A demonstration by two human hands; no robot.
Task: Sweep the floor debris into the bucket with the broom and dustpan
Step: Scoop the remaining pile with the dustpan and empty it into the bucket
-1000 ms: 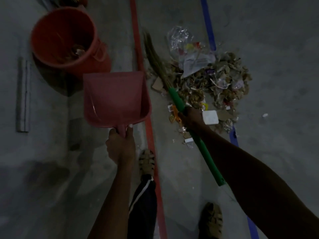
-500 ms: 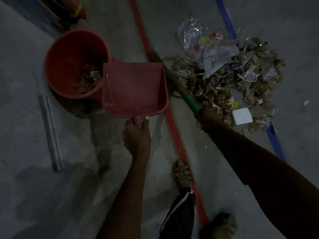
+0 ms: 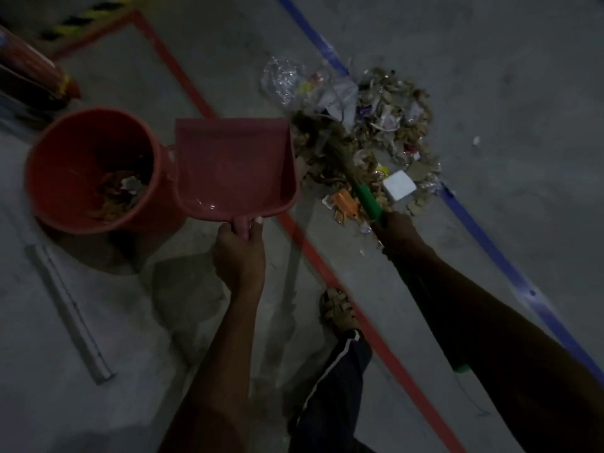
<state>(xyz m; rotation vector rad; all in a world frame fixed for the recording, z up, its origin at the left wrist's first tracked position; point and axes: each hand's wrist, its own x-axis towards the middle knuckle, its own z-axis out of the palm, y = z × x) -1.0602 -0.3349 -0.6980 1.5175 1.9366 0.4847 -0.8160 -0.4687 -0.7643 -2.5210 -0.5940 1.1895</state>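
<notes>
- Two hands busy: left hand [image 3: 240, 256] grips the empty dustpan [image 3: 233, 165] beside the bucket [image 3: 91, 168].
- Right hand [image 3: 397, 232] grasps the broom [image 3: 367, 199], bristles in the debris [image 3: 385, 125].
- Next, I judge: lower pan, sweep.

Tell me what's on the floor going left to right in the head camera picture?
Grey bar → orange bucket → red dustpan → broom → white square block → blue floor line.
</notes>
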